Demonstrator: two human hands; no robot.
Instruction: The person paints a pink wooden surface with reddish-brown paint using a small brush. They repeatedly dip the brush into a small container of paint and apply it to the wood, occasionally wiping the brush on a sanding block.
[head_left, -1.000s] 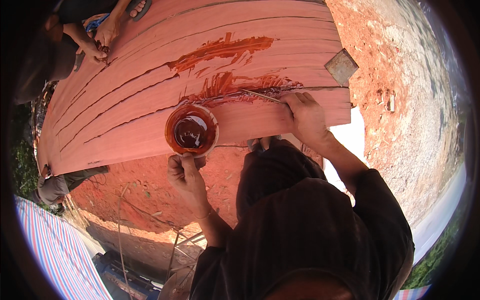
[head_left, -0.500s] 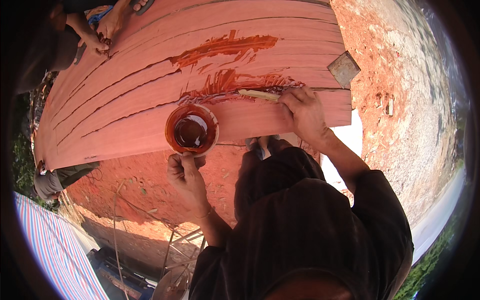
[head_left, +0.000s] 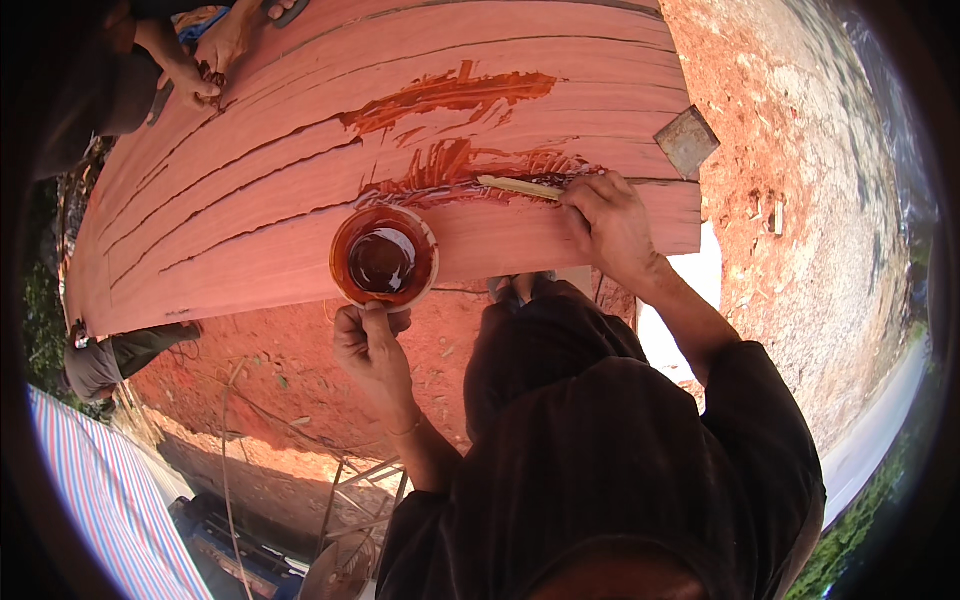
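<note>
Upper left of the frame: another person's hands (head_left: 205, 62) working at the far edge of the reddish wooden boards (head_left: 250, 230). Lower centre: left hand (head_left: 370, 345) clamped on the near rim of a round bowl of dark red stain (head_left: 384, 258), holding it against the boards' edge. Right of centre: right hand (head_left: 612, 222) pinching a pale stick, possibly a brush (head_left: 520, 187), long axis running left from the fingers toward the wet red streaks (head_left: 450, 165) just above the bowl.
</note>
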